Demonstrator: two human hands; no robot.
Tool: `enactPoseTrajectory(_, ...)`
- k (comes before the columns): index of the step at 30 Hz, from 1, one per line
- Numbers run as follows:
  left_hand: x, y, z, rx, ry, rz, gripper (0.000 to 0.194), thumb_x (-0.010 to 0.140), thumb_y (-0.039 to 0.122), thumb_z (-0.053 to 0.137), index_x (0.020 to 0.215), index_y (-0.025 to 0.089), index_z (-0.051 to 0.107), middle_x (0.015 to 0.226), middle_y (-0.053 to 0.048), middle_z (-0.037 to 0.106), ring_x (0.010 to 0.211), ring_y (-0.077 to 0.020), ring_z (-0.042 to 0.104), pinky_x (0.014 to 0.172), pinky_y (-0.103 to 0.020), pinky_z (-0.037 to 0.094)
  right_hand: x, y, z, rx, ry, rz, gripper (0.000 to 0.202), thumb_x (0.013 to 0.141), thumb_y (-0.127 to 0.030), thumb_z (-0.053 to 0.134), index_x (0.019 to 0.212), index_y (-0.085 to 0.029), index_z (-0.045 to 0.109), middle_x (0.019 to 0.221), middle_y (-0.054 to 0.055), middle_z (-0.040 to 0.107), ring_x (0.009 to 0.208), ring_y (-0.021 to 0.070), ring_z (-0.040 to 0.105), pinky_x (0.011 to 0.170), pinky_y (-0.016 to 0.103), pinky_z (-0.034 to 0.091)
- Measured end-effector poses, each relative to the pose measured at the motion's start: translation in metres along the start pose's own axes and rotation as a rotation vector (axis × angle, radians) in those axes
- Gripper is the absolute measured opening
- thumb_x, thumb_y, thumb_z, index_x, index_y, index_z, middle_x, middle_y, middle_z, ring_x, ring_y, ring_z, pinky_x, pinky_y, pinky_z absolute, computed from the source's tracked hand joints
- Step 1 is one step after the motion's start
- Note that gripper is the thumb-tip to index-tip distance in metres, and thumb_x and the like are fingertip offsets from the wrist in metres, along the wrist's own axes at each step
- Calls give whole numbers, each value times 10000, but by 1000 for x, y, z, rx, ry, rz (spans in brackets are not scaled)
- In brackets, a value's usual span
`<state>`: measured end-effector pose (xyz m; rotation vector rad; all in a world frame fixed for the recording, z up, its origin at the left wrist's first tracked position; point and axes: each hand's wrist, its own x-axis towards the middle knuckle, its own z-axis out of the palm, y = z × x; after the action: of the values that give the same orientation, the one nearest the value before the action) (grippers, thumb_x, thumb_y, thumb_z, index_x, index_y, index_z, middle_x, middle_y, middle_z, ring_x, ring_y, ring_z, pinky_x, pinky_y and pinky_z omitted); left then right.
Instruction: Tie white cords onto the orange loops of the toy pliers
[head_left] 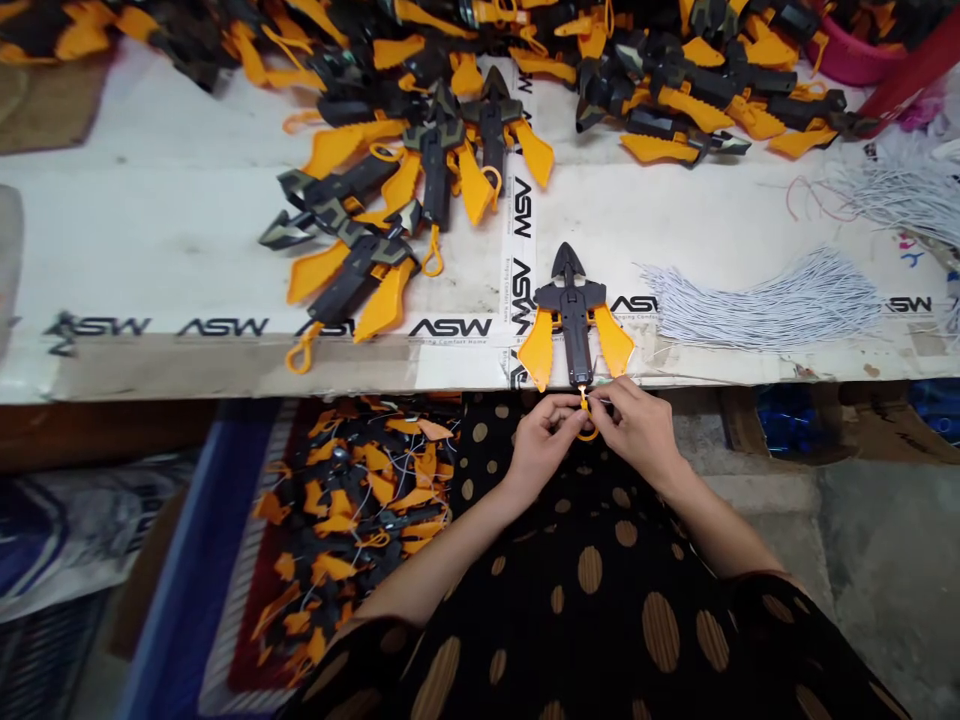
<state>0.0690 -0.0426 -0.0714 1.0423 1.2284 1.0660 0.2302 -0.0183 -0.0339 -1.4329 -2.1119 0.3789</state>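
Observation:
A black toy with two orange wings (pixel 576 325) lies at the table's front edge, its pointed tip facing away. From its near end an orange ring (pixel 588 431) sticks out over the edge. My left hand (pixel 541 440) pinches this ring from the left. Close against it, my right hand (pixel 639 425) has its thumb and fingertips pressed together at the ring's neck, where a thin wire seems to show; what exactly it grips is too small to tell. Right of the toy lies a bundle of white wires (pixel 772 305).
Several similar toys (pixel 352 265) lie left of centre, with a larger heap (pixel 675 85) along the back. A second wire bundle (pixel 900 195) is at the right. Below the table, a bin with a blue side (pixel 191 540) holds many toys. A pink basket (pixel 855 55) stands back right.

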Motion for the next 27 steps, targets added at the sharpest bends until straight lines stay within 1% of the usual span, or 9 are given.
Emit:
enactPoseTrajectory(3, 2, 0, -1, 4, -20, -13, 344, 858, 447, 715, 1044, 160, 673, 804, -44, 776, 699, -154, 717, 627, -237, 523, 0, 0, 0, -25, 12, 12, 160, 992, -283, 571, 907, -221, 690, 876, -12, 713, 591, 79, 586, 599, 224, 399)
enactPoseTrajectory(6, 2, 2, -3, 7, -23, -13, 342, 862, 443, 710, 1055, 163, 673, 811, -40, 777, 708, -155, 720, 639, -243, 531, 3, 0, 0, -38, 30, -27, 149, 985, -251, 574, 896, -219, 689, 866, -14, 708, 615, 81, 601, 615, 220, 403)
enactPoseTrajectory(10, 1, 4, -7, 18, -15, -1, 359, 857, 454, 716, 1067, 165, 676, 769, -26, 765, 709, -154, 719, 659, -244, 532, 7, -1, 0, -45, 16, -88, 137, 966, -197, 571, 884, -217, 679, 870, -12, 714, 685, 91, 635, 656, 212, 413)
enactPoseTrajectory(13, 2, 4, -11, 38, -17, -6, 380, 854, 452, 722, 1090, 159, 673, 766, -30, 766, 682, -148, 707, 626, -234, 508, 8, -1, 0, -63, 25, -111, 135, 951, -168, 579, 865, -210, 674, 842, -15, 712, 652, 87, 622, 629, 214, 400)
enactPoseTrajectory(15, 3, 4, -13, 45, -22, -3, 385, 850, 448, 725, 1094, 155, 670, 758, -31, 764, 658, -144, 696, 600, -231, 490, 9, -2, 1, -71, 44, -107, 140, 942, -158, 586, 845, -209, 672, 817, -22, 705, 612, 80, 601, 608, 215, 391)
enactPoseTrajectory(19, 5, 5, -15, 39, -37, 5, 378, 847, 444, 725, 1084, 156, 665, 755, -27, 760, 663, -142, 695, 594, -226, 491, 10, -3, 3, -63, 76, -88, 140, 937, -160, 589, 840, -214, 675, 825, -24, 711, 613, 78, 598, 609, 209, 394)
enactPoseTrajectory(23, 5, 7, -13, 41, -39, -1, 363, 845, 439, 726, 1070, 163, 663, 755, -23, 758, 673, -141, 703, 606, -226, 512, 9, -3, 2, 20, 35, -65, 138, 943, -172, 583, 850, -214, 677, 836, -20, 707, 580, 71, 576, 590, 200, 395)
enactPoseTrajectory(27, 6, 6, -12, 16, -37, 0, 365, 840, 439, 728, 1071, 164, 661, 776, -32, 764, 695, -154, 717, 626, -240, 537, 7, -1, 0, 110, -19, -14, 125, 961, -202, 582, 890, -217, 684, 886, -15, 715, 601, 74, 590, 605, 198, 412)
